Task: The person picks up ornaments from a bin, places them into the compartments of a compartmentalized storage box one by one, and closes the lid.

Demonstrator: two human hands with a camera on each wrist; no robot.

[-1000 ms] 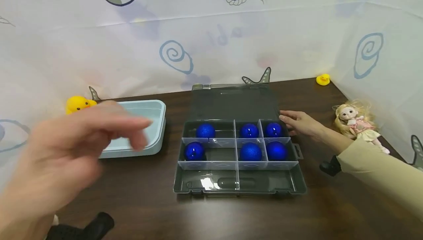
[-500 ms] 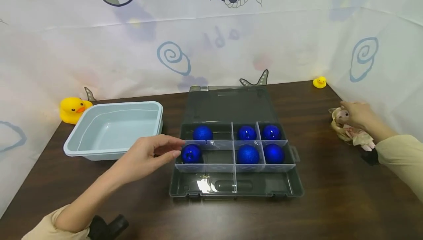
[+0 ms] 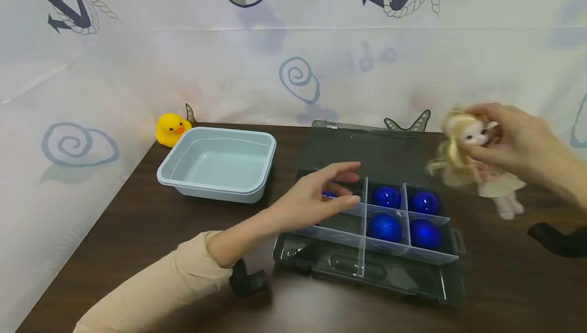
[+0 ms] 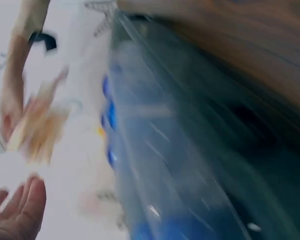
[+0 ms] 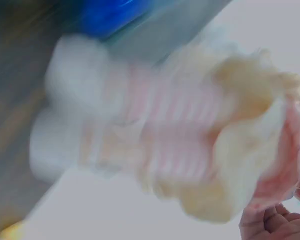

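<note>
My right hand (image 3: pixel 523 139) grips a small blond doll (image 3: pixel 488 172) in a pink and cream dress by its head and upper body. The doll is off the table, right of a dark see-through divided box (image 3: pixel 335 261). In the right wrist view the doll (image 5: pixel 175 125) is blurred, its striped legs toward the camera. Over the box's left part hovers my left hand (image 3: pixel 312 203), fingers spread, holding nothing. Several blue balls, one of them a shiny ball (image 3: pixel 387 197), sit in the box's middle and back compartments. My left hand hides most of the left ones.
A pale blue basin (image 3: pixel 215 162) stands left of the box. Behind it sits a yellow rubber duck (image 3: pixel 171 129). The box's lid (image 3: pixel 362 149) lies folded back toward the printed cloth (image 3: pixel 220 78) that hangs behind the table (image 3: pixel 151 221).
My right hand has gone from the box's right side to the doll, lifted it and carried it leftward. My left hand has come over the box. The head view has turned left.
</note>
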